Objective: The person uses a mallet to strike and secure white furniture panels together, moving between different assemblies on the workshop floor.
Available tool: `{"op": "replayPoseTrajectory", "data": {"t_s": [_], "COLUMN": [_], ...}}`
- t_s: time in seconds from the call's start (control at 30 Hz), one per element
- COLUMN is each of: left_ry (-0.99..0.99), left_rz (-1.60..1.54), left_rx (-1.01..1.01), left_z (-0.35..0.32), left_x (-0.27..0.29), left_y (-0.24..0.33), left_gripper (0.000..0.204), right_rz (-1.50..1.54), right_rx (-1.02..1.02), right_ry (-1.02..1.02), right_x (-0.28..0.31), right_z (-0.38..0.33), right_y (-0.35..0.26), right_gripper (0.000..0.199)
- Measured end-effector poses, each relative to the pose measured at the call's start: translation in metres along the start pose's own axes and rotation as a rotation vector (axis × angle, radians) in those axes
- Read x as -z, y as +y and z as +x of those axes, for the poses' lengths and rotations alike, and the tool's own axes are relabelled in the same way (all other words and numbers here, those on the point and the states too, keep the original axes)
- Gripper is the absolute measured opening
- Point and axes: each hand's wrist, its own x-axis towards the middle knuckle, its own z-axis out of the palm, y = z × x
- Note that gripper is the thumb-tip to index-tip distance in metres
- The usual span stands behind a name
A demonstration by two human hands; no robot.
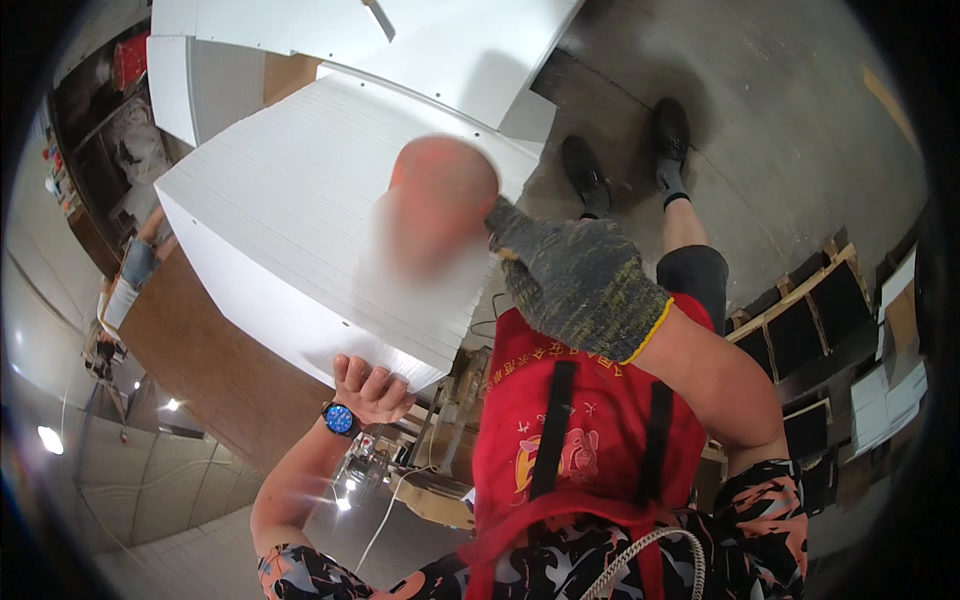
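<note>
A stack of white panels, its top ribbed with fine parallel lines, lies in front of me. My left hand, bare and with a watch on its wrist, curls its fingers against the stack's near corner. My right hand, in a dark grey knit glove with a yellow cuff edge, is at the stack's right side. Its fingers are bent together, and what they hold, if anything, is hidden. Beside those fingertips, a reddish round shape is blurred over the panels; I cannot make out what it is.
More white panels lie beyond the stack, with a small thin strip on them. A brown board runs along the left. Another person is at the far left. Wooden frames with black panels stand on the right.
</note>
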Motion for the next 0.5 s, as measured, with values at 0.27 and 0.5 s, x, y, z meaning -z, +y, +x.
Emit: {"op": "replayPoseTrajectory", "data": {"t_s": [0.27, 0.5], "left_ry": [0.052, -0.033], "left_rz": [-0.007, -0.015], "left_rx": [0.007, 0.034], "left_z": [0.017, 0.028], "left_x": [0.005, 0.013], "left_y": [-0.002, -0.003], "left_gripper": [0.029, 0.026], "right_rz": [-0.058, -0.036], "right_rx": [0.019, -0.052], "right_ry": [-0.078, -0.082], "right_x": [-0.003, -0.01], "right_z": [0.014, 0.023], "right_y": [-0.014, -0.015], "right_gripper": [0.055, 0.045]}}
